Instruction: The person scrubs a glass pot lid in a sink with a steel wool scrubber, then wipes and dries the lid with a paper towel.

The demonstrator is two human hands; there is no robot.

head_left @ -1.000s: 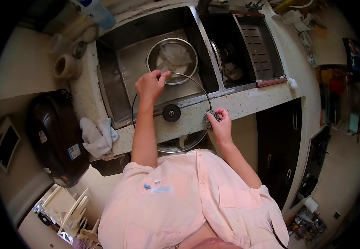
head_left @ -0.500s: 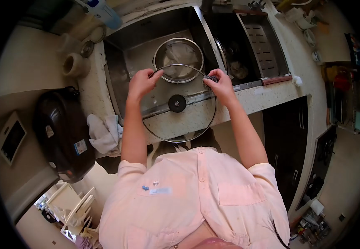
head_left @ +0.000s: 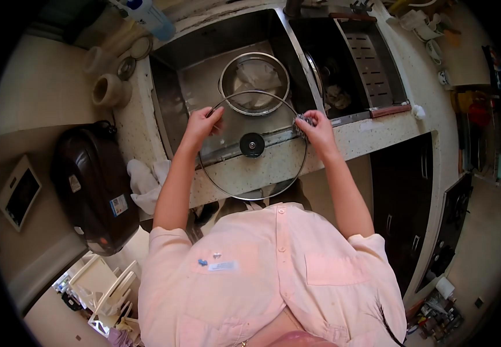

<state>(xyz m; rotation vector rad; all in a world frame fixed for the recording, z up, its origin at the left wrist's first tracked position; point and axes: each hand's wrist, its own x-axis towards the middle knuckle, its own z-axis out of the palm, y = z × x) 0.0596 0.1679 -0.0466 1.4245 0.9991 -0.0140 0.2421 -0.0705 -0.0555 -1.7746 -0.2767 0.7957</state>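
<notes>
Right now, a round clear glass lid (head_left: 273,168) with a thin metal rim is hanging tilted near the centre of the frame, its black round knob (head_left: 252,145) facing up. The left hand (head_left: 201,128) is pinching the rim at its upper left; the right hand (head_left: 320,132) is closing around a grey wiry metal scourer (head_left: 301,122), pressing it to the rim's upper right. How much of the rim the scourer has covered, and how much remains, I cannot tell. Beyond, a round silver metal bowl (head_left: 224,87) holding something pale is sitting in the steel sink (head_left: 195,75), upper centre. A crumpled whitish cloth (head_left: 143,184) is lying on the speckled pale counter (head_left: 372,134), left of centre.
</notes>
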